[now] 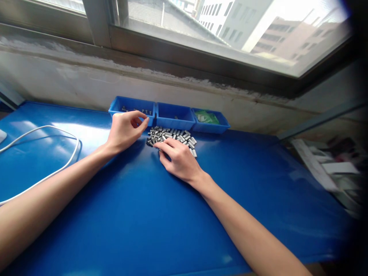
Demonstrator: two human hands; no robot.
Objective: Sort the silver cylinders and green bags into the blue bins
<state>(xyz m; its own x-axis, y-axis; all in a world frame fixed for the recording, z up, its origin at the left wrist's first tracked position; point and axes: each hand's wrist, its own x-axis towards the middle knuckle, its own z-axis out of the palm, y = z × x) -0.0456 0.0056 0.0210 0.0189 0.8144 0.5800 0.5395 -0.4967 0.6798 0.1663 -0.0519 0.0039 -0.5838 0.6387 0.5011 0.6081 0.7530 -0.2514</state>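
My left hand [126,129] is raised at the front of the left blue bin [130,102], thumb and index fingertips drawn together. Anything between them is too small to make out. That bin holds several small metal pieces. Against the near side of a heap of small metal parts, my right hand [179,159] has its fingers curled and its thumb close beneath them; what they pinch is hidden. Bolt-like pieces [155,132] with darker ends make up the heap's left side. Silver cylindrical pieces [186,138] lie on its right, partly behind my right hand.
The middle blue bin [175,122] has a small piece inside. Green plastic packaging [207,117] lies in the right blue bin [214,128]. A white cable [77,142] loops over the blue tabletop [138,222] at left. Behind stand a wall and window [201,38].
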